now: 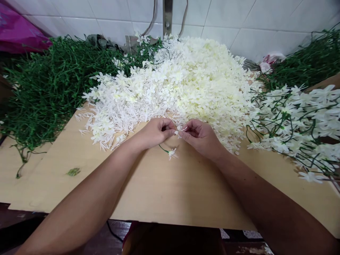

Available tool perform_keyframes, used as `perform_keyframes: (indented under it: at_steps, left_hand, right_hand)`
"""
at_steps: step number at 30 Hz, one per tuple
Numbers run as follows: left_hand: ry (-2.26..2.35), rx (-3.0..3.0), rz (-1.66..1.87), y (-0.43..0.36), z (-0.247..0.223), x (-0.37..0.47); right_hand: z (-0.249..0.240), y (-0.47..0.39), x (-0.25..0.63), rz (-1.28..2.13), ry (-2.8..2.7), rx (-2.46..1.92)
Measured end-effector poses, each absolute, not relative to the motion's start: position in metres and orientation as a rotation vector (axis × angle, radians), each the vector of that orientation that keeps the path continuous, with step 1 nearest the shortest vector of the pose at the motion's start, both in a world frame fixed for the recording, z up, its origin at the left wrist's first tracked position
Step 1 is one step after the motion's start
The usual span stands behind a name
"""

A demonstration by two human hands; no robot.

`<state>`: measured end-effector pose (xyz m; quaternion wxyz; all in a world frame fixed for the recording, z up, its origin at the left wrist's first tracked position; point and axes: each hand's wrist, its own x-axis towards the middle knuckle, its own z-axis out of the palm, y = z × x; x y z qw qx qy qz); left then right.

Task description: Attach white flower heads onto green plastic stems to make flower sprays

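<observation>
Pinching artificial white flower (pixel 179 132) between left hand (pixel 158 132) and right hand (pixel 201 135); presumably light, soft; best gripped at base.

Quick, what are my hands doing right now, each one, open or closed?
Left hand: closed, apparently holding a green stem.
Right hand: closed, pinching a small white flower.

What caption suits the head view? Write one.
Left hand and right hand meet at a white flower beside heaped blossoms.

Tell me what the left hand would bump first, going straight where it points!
The left hand would probably meet the right hand, just past the small white flower between them; depth is unclear.
</observation>
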<state>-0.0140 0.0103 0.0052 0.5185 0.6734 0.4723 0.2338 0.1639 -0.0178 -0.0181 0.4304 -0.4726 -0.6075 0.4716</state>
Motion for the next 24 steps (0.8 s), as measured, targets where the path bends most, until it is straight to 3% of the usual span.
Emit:
perform_keyframes:
  at_steps: [24]
  left_hand:
    - [1.258, 1.591, 0.426, 0.007, 0.0147, -0.0046]
  right_hand:
    - [-0.0231, -0.0226, 0.1581, 1.064, -1.592, -1.193]
